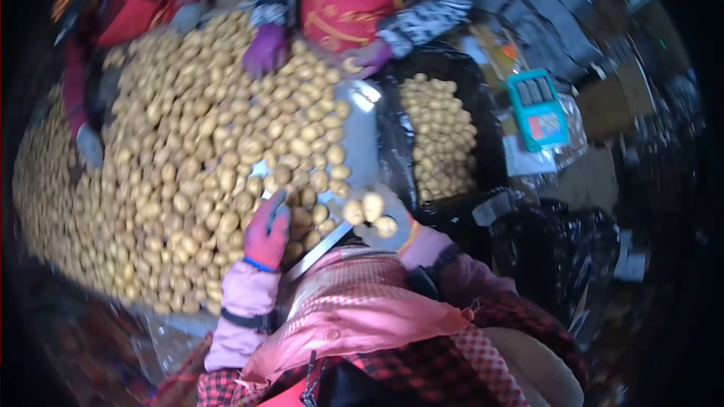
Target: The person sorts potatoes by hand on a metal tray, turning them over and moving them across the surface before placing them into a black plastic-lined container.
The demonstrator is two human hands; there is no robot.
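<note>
Several small potatoes [181, 143] are heaped across a metal table [360, 139]. My left hand [267, 232], in a pink and grey glove, rests at the near edge of the heap beside some potatoes; its fingers point up, and whether they grip anything is hidden. In my right hand [392, 215], gloved in grey, three potatoes [369, 208] lie on the fingers and palm, just past the table's right edge. A black-lined crate [489, 132] filled partly with potatoes stands right of the table, beyond my right hand.
Across the table, a co-worker's purple-gloved hands [265, 51] touch the heap and hold a potato. Another person's grey-gloved hands [90, 146] are at the left. A teal scale [540, 109], cardboard [607, 105] and black plastic bags [543, 249] lie at the right.
</note>
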